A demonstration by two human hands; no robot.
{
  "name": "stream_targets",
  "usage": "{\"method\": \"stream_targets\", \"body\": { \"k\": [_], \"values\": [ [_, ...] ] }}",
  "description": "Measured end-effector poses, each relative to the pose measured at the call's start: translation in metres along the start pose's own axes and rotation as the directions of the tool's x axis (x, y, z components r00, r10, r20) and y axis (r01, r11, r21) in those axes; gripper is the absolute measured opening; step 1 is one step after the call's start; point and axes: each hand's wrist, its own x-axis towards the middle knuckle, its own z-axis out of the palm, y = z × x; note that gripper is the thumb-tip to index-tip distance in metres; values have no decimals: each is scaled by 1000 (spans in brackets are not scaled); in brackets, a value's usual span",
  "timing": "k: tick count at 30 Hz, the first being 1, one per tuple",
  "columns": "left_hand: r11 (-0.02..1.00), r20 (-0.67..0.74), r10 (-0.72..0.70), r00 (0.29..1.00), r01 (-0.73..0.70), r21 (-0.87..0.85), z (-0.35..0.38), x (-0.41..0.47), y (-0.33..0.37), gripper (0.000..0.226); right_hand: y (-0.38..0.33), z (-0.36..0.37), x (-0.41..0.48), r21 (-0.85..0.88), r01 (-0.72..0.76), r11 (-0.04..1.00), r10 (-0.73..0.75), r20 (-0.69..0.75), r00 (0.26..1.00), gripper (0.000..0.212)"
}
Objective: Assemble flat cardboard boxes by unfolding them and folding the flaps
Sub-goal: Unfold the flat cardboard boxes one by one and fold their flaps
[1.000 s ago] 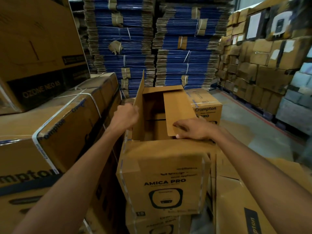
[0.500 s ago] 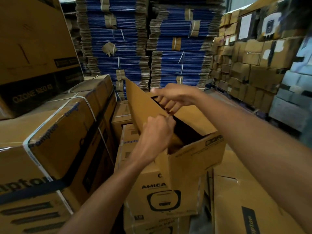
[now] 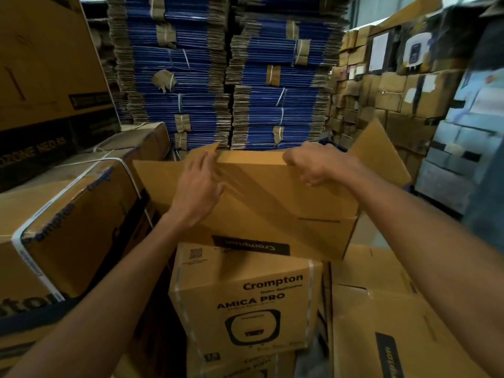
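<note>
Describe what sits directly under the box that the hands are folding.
Under the box being folded stands a sealed carton printed AMICA PRO. Its top is covered, and the lower carton is cut off.

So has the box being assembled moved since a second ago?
Yes. The open box stood upright on the AMICA PRO carton; now it is tipped over above it, logo upside down, left hand flat on it, right hand gripping its top edge.

From where I stand, strapped cartons [image 3: 73,214] wall in the left side, and blue flat-pack stacks [image 3: 231,77] close off the far end. The raised flap [image 3: 381,156] blocks the right; a strip of bare floor [image 3: 368,236] beyond it is open. The sealed Crompton box [image 3: 245,296] fills the space below.
</note>
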Motion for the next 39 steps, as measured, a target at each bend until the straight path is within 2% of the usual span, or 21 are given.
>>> {"method": "stream_targets", "body": {
  "k": [2,5,8,12,15,18,20,21,23,25,27,29,30,31,32,34,35,37,39],
  "values": [
    [992,20,-3,1000,0,129,-1,11,-16,73,20,5,-8,16,-41,999,41,-2,999,23],
    [964,-2,26,1000,-24,265,-3,17,-19,45,33,11,-15,59,-86,995,89,-52,995,22],
    [975,-80,142,987,-126,183,-6,13,-11,39,26,15,-18,68,-81,994,88,-103,991,18],
    [955,-123,244,962,-216,202,-4,-1,18,37,-16,18,-11,140,52,989,-22,-204,979,21],
    [949,-22,231,973,-220,226,3,-14,43,38,-58,20,-10,122,155,980,-120,-253,960,22],
    [990,237,81,968,-106,96,-16,-1,44,52,-74,27,-17,73,134,988,-107,-287,952,30],
    [995,424,14,906,31,-99,-36,13,38,68,-72,32,-25,57,129,990,-105,-302,947,36],
    [984,494,-22,869,107,-144,-44,19,34,69,-70,35,-30,45,142,989,-120,-325,938,36],
    [980,581,-99,808,181,-84,-45,31,26,55,-69,41,-39,31,171,985,-143,-412,900,37],
    [996,646,-91,758,57,73,-35,40,18,45,-71,47,-48,40,193,980,-151,-477,866,39],
    [986,760,-83,644,-60,158,-24,41,12,43,-73,54,-55,58,209,976,-147,-537,831,39],
    [971,841,-150,519,-80,223,-12,41,5,39,-73,60,-62,74,213,974,-131,-586,800,40],
    [962,855,-186,485,-86,259,-7,40,3,36,-72,62,-64,77,216,973,-127,-602,788,40],
    [948,850,-204,485,-119,296,-2,38,3,33,-72,64,-65,79,222,972,-128,-613,780,40],
    [928,826,-195,529,-172,329,1,38,4,31,-71,67,-66,77,228,971,-131,-625,770,40],
    [853,686,-130,716,-272,445,-5,37,9,30,-71,68,-64,68,231,970,-133,-648,750,40],
    [819,582,-92,808,-271,506,-14,35,11,30,-71,68,-61,62,231,971,-135,-656,743,39],
    [840,378,-63,924,-155,520,-36,28,9,24,-74,67,-55,53,225,973,-137,-650,747,37],
    [900,212,-116,970,13,435,-51,18,-5,23,-76,66,-51,54,212,976,-131,-633,763,36]
  ]
}}
